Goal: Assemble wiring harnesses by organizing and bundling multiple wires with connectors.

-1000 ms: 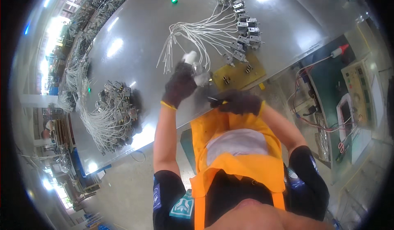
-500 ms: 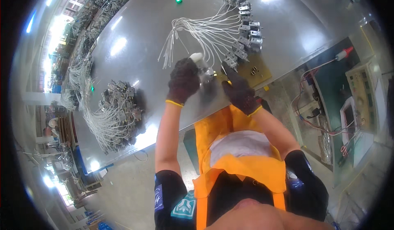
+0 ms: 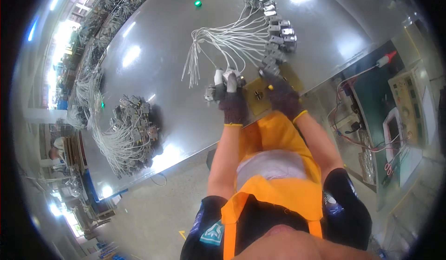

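Observation:
My left hand (image 3: 232,97), in a dark glove with pale fingertips, is closed on a small silvery metal unit (image 3: 239,81) near the table's front edge. Just left of it another metal unit (image 3: 211,93) lies on the table. My right hand (image 3: 282,95), also gloved, is curled over a brass-coloured plate (image 3: 258,94), its fingertips by the lower end of a row of metal units (image 3: 275,39). A small yellow bit shows at its fingers; what it belongs to is hidden. White wires (image 3: 227,39) fan from the row to a gathered bunch.
A heap of similar wired units (image 3: 137,130) lies on the metal table (image 3: 162,42) at left. More wired parts (image 3: 88,88) line the far left side. At right stand a beige instrument box (image 3: 411,104), a red-tipped lead (image 3: 386,59) and scissors (image 3: 390,167) on a green surface.
My left hand has moved right and turned, its fingers now pointing away from me over a unit. My right hand has shifted slightly right; more of the brass-coloured plate's left part shows.

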Demonstrator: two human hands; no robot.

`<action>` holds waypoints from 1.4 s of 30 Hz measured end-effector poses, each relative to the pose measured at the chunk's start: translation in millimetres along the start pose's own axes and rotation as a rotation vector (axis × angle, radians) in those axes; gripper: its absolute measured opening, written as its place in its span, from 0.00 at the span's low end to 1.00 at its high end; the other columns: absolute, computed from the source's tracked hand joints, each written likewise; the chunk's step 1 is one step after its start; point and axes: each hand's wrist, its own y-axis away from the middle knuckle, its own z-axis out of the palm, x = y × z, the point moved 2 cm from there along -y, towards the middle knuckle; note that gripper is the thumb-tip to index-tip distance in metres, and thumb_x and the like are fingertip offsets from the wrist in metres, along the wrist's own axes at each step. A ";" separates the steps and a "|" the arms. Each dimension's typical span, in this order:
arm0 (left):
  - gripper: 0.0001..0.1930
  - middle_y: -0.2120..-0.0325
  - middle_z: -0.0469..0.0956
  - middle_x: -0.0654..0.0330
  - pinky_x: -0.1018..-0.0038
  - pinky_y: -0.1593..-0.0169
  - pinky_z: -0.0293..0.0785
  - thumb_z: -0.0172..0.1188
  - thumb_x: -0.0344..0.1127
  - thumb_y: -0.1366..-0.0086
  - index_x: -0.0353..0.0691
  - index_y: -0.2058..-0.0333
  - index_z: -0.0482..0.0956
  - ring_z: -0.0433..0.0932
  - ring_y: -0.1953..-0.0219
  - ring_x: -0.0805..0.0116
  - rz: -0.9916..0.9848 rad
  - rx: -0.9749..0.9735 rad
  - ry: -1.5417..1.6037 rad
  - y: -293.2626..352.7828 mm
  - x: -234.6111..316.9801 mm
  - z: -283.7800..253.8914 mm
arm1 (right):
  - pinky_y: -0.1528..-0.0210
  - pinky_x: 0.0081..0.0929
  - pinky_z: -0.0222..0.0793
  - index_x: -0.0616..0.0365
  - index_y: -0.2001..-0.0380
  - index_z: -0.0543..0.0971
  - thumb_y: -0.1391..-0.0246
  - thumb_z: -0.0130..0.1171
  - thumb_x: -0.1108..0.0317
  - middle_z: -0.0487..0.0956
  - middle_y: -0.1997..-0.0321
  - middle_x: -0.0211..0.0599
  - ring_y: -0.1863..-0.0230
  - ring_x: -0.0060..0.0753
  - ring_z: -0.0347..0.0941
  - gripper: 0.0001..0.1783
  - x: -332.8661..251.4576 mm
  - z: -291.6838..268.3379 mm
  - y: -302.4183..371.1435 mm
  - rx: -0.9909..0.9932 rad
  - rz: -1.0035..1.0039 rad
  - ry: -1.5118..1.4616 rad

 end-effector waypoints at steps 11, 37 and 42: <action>0.28 0.56 0.74 0.60 0.73 0.53 0.72 0.56 0.30 0.36 0.40 0.38 0.60 0.73 0.56 0.71 -0.122 -0.582 -0.467 27.2 5.6 -42.9 | 0.43 0.25 0.65 0.58 0.39 0.68 0.45 0.54 0.69 0.77 0.46 0.40 0.47 0.28 0.73 0.28 18.6 -52.4 -5.7 -0.077 0.114 -0.297; 0.32 0.64 0.74 0.59 0.75 0.59 0.72 0.68 0.25 0.48 0.37 0.44 0.67 0.74 0.63 0.69 0.121 -0.409 -1.135 32.8 -11.3 5.2 | 0.59 0.39 0.72 0.53 0.53 0.79 0.45 0.56 0.62 0.80 0.62 0.44 0.61 0.46 0.77 0.17 -51.0 -72.8 22.1 -0.187 -0.163 0.284; 0.39 0.61 0.76 0.51 0.63 0.58 0.74 0.73 0.40 0.54 0.38 0.43 0.66 0.77 0.63 0.51 0.547 -0.508 -1.194 31.2 -15.5 12.3 | 0.63 0.39 0.71 0.49 0.52 0.78 0.46 0.55 0.64 0.78 0.70 0.41 0.65 0.46 0.76 0.17 -45.1 -60.4 22.6 -0.071 -0.355 0.589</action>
